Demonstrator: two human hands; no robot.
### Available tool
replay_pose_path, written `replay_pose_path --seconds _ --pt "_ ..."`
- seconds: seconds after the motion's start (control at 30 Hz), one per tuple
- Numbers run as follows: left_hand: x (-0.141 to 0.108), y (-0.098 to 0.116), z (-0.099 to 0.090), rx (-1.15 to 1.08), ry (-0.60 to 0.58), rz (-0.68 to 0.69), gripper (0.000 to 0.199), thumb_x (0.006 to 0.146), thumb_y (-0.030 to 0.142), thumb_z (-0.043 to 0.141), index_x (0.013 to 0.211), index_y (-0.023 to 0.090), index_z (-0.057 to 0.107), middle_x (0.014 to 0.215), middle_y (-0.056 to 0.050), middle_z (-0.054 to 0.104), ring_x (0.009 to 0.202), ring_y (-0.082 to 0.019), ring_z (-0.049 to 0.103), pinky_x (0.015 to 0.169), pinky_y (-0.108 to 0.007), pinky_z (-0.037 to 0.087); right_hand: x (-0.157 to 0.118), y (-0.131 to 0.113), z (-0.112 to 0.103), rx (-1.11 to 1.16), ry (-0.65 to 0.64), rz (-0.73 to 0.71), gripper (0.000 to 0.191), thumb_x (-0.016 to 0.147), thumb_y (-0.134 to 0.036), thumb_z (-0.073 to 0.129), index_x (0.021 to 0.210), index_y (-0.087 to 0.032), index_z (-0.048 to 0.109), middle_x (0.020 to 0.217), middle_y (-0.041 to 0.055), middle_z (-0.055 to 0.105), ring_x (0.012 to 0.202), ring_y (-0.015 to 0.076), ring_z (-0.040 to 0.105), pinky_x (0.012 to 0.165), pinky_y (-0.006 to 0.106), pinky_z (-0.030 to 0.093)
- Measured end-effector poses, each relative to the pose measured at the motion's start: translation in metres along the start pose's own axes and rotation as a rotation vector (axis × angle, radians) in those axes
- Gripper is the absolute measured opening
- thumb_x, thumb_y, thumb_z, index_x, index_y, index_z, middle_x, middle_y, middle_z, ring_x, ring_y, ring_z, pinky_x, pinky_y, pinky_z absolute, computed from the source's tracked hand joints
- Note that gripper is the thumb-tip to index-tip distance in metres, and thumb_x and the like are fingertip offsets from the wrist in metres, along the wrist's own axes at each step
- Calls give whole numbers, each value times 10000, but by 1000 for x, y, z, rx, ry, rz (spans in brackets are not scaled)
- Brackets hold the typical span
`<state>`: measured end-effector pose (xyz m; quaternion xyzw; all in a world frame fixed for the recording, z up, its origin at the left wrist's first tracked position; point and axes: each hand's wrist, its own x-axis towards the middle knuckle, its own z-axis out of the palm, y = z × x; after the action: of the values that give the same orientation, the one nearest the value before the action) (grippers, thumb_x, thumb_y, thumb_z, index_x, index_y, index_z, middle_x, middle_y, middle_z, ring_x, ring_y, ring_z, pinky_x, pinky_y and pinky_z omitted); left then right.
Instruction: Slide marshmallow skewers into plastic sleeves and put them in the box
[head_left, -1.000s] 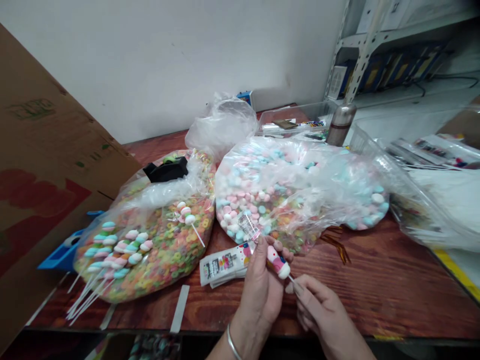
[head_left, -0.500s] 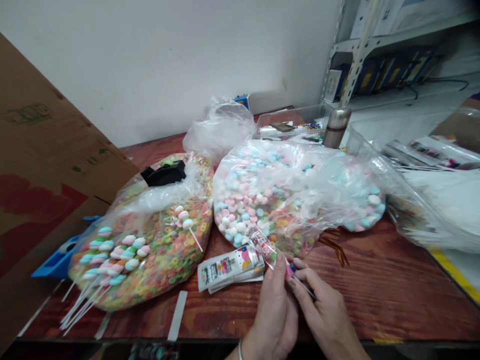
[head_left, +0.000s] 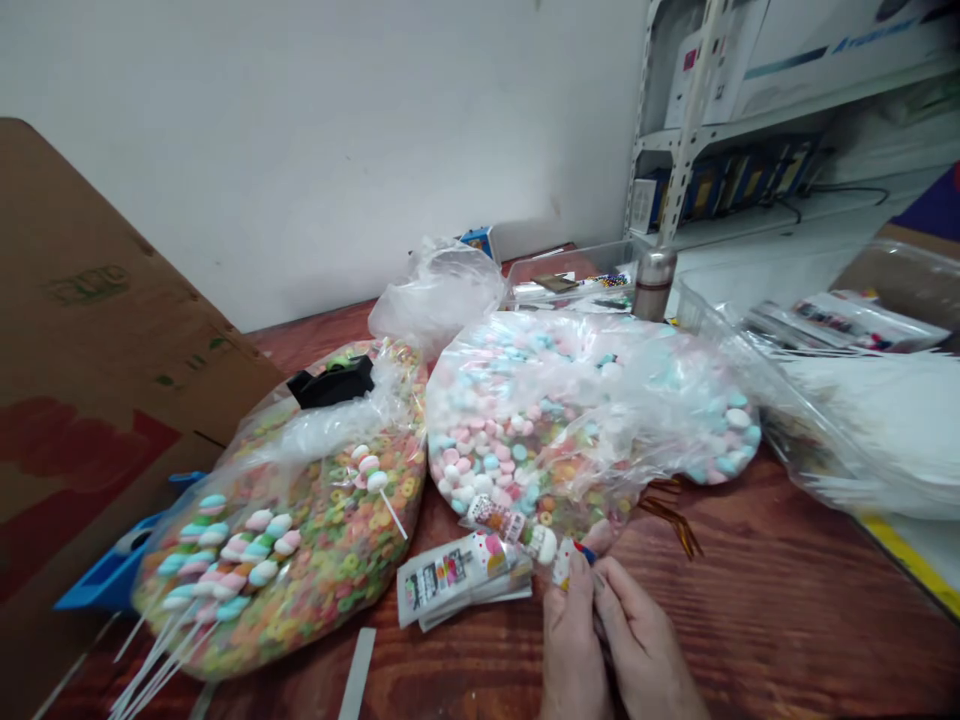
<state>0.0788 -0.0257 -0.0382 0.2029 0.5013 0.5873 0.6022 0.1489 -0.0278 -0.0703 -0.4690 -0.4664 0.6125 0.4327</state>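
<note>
A candy skewer [head_left: 541,543] in a printed clear wrapper points up and left from my hands, showing white and greenish sweets inside. My left hand [head_left: 574,645] is closed on its lower end, thumb on top. Beside it, my right hand [head_left: 643,640] pinches the same lower end; the fingers hide most of what lies between them. A stack of flat printed wrappers [head_left: 454,578] lies just left of the skewer. Behind it is a big clear bag of pastel marshmallows [head_left: 480,440], with gold twist ties [head_left: 679,520] at its right front.
At left, a bag of gummy rings [head_left: 352,545] carries several marshmallow skewers [head_left: 225,565] and a black tape dispenser [head_left: 331,382]. A cardboard box [head_left: 112,330] and blue dispenser [head_left: 112,570] stand beyond. On the right are a clear bin [head_left: 795,430] and a metallic bottle [head_left: 655,285].
My hands have drawn closer together, gripping nearer the skewer's lower end, and more of the wrapped sweets shows. The camera view has tilted slightly, so the table scene sits lower.
</note>
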Motion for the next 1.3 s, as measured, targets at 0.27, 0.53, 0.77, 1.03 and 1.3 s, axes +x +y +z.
replay_pose_path --seconds 0.27,0.53,0.77,1.03,1.3 --pt "6 15 -5 -279 1 -52 338 705 372 809 978 182 747 886 -86 743 921 -236 680 917 -363 506 3 4 5 424 -93 250 509 768 -714 610 823 -216 520 517 -132 223 429 48 149 388 155 138" --pt "13 6 -21 70 56 22 226 741 383 775 829 176 765 743 -30 719 682 -155 619 766 -272 505 0 -12 4 -16 163 -38 371 902 -562 531 1039 -223 595 802 3 615 742 149 566 723 245 461" --pt "2 23 -36 101 -260 -79 335 739 429 763 992 211 782 1162 -112 721 1109 -298 613 1011 -395 418 -4 -20 3 641 -180 393 431 817 -639 626 947 -238 534 495 -135 294 387 38 151 379 155 166" --pt "-9 28 -70 78 -202 -306 408 531 402 906 845 164 797 881 -136 770 805 -267 693 700 -308 521 -18 -18 4 291 -524 398 541 769 -697 579 640 -173 538 520 -55 437 426 43 337 439 186 231" --pt "8 65 -63 2 189 26 367 479 342 932 765 204 748 744 1 710 610 -156 639 687 -320 575 -25 -15 -55 -811 168 -152 214 982 -307 442 873 -228 609 845 14 616 813 184 578 747 306 379"
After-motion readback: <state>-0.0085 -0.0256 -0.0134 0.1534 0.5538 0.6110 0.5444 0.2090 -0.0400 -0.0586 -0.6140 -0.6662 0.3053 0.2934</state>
